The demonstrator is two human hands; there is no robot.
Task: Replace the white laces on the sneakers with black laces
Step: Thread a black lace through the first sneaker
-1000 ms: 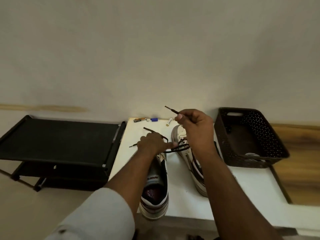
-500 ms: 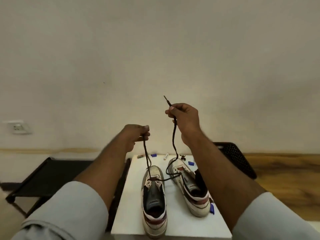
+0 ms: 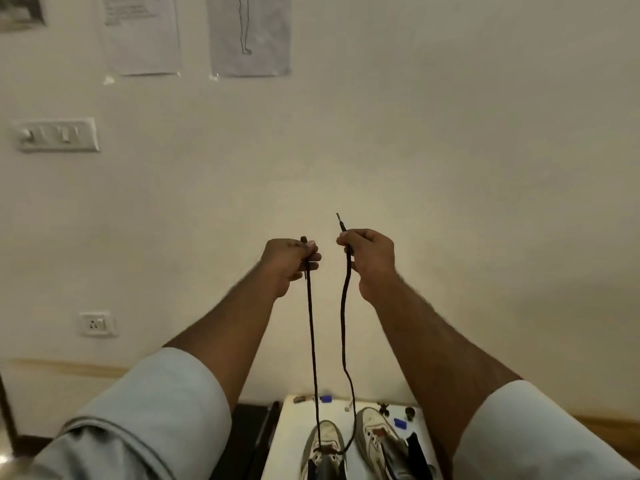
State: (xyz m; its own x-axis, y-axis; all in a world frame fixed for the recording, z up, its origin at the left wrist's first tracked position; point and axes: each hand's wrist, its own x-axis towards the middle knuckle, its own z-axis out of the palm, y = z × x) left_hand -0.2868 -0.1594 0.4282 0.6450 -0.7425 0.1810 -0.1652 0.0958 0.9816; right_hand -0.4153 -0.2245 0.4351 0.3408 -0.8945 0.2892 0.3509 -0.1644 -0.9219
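High above the table's near edge (image 3: 277, 445), the left hand (image 3: 289, 261) and right hand (image 3: 369, 254) each pinch an end of the black lace (image 3: 313, 341), soft, limp cord best gripped by its stiff tips, looped through the left sneaker (image 3: 323, 445).

The bottom edge cuts off both sneakers (image 3: 323, 452) and the surface (image 3: 287, 441), the small items (image 3: 325, 398) at its far end are too tiny to identify, and the wall papers' (image 3: 142, 32) print is unreadable.

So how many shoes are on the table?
2. One shoe sits below the left hand, with the black lace running down to it; the other shoe sits just right of it.
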